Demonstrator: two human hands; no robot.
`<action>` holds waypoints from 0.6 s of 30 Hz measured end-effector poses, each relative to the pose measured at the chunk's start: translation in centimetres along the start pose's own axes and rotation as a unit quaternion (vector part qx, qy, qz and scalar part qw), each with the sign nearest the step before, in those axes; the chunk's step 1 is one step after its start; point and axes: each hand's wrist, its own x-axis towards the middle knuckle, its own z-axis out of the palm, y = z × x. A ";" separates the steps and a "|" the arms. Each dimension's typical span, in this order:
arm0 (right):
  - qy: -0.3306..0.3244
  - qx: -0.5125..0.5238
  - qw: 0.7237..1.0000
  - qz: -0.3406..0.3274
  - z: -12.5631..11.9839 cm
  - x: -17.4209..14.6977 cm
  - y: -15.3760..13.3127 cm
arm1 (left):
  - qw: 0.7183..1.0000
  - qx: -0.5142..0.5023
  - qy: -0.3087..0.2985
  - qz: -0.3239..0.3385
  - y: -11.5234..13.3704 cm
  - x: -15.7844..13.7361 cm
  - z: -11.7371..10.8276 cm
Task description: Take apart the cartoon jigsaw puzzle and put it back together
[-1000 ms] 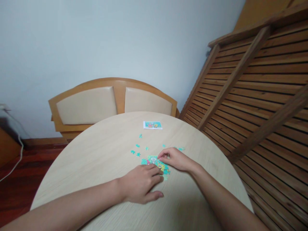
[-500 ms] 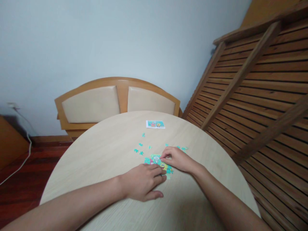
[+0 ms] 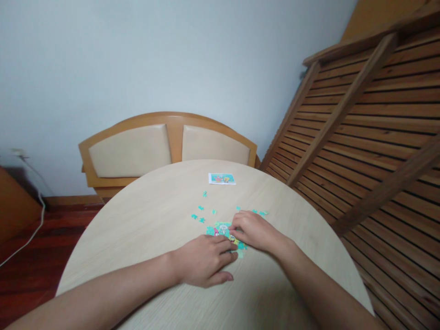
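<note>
A partly joined jigsaw puzzle (image 3: 222,228) with teal ground and cartoon figures lies on the round table. My left hand (image 3: 205,260) rests flat over its lower left part, palm down, fingers stretched out and slightly apart. At the puzzle's upper right edge is my right hand (image 3: 255,229), thumb and fingertips drawn together and touching the puzzle; whatever they pinch is hidden. Loose teal puzzle pieces (image 3: 202,220) are scattered beyond the left hand. A few more loose pieces (image 3: 263,212) lie just past the right hand.
Toward the far side of the round table (image 3: 154,206) lies a printed picture card (image 3: 222,178). Behind the table stands a padded wooden headboard (image 3: 177,137) against the wall. A slatted wooden frame (image 3: 343,114) leans at the right. A white cable (image 3: 41,215) hangs at left.
My right hand has turned and lowered slightly at the puzzle's edge, its fingers closing in and covering more of the puzzle. The left hand stays in place.
</note>
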 end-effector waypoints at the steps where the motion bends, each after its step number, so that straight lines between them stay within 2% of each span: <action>1: -0.005 -0.002 1.000 -0.002 -0.2 -0.1 -0.1 | 1.000 0.000 -0.001 0.000 0.0 0.0 0.0; 6: -0.036 0.011 0.999 -0.032 -1.3 -0.9 -0.5 | 1.000 0.001 -0.009 0.003 0.0 -0.1 -0.1; 9: -0.039 0.013 0.999 -0.017 -1.8 -0.1 -0.5 | 1.000 -0.003 -0.005 0.001 -0.1 -0.2 0.1; 12: -0.027 0.006 1.000 -0.001 -1.8 2.4 -0.1 | 1.000 -0.013 -0.001 0.001 -0.3 -0.3 0.2; 14: -0.019 -0.002 1.000 -0.020 -1.5 4.7 0.4 | 1.000 -0.022 -0.001 0.006 -0.6 -0.4 0.3; 18: 0.005 -0.024 1.000 -0.008 0.2 9.6 1.7 | 0.999 -0.035 -0.002 0.018 -1.1 -0.6 0.3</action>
